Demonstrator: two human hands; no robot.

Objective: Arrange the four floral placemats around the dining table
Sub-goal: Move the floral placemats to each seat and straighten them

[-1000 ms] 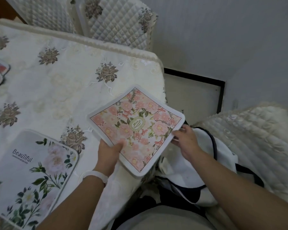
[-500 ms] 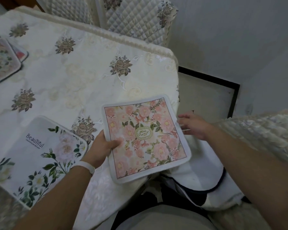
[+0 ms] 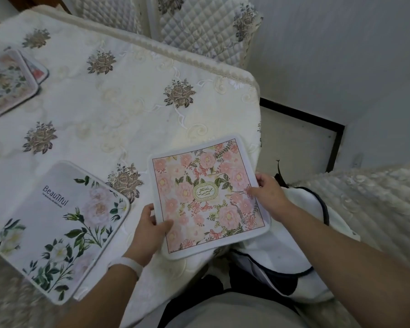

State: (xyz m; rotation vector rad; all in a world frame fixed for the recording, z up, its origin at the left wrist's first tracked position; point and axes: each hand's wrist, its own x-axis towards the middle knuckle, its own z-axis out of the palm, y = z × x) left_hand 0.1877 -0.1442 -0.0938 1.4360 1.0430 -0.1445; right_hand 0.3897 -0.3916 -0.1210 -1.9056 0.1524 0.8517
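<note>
- I see the pink placemat held over the near right corner of the table; it is a soft square with rounded corners, a white border and a dense print of pink flowers around a small green oval label.
- The left hand grips the lower left edge of this mat, with the thumb lying on top of the print and the other fingers under it.
- The right hand pinches the right edge, thumb on top, fingers closed around the border.
- The near part of the pink mat reaches past the table edge, and I cannot tell if the far part already touches the cloth.
- The tablecloth is cream, a little shiny, with raised swirls and brown-gold embroidered roses, and a braided trim runs along its far edge.
- Just left of the pink mat lies the white placemat, flat and rounded, smooth, printed with pale roses, dark green leaves and the word "Beautiful"; its near corner hangs over the table edge.
- At the far left, two more placemats lie overlapped, one pale floral on top and one with a red patch under it; they are partly cut by the frame.
- A white band sits on the left wrist.
- Behind the table stand chairs with quilted covers, diamond stitched; a similar textured cover is at my right.
</note>
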